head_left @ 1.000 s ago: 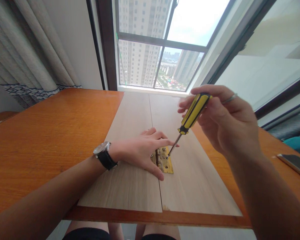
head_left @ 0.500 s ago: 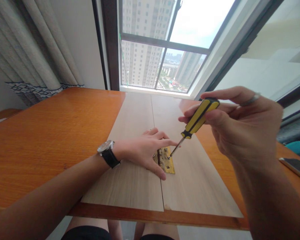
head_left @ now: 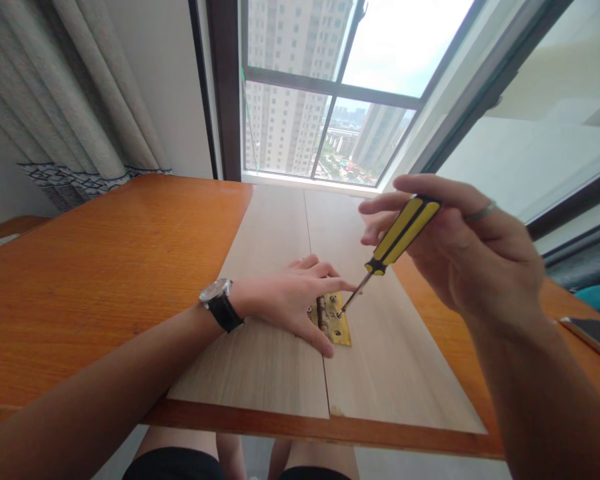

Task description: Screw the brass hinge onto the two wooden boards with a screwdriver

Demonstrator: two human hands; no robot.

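While left hand steadies brass hinge, right hand tilts yellow-handled screwdriver

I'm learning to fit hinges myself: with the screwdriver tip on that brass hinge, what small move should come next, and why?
Probably turn the screwdriver in place with the right hand, pressing down. Its tip sits at a screw on the brass hinge, and the left hand lies flat beside the hinge over the seam between the two boards.
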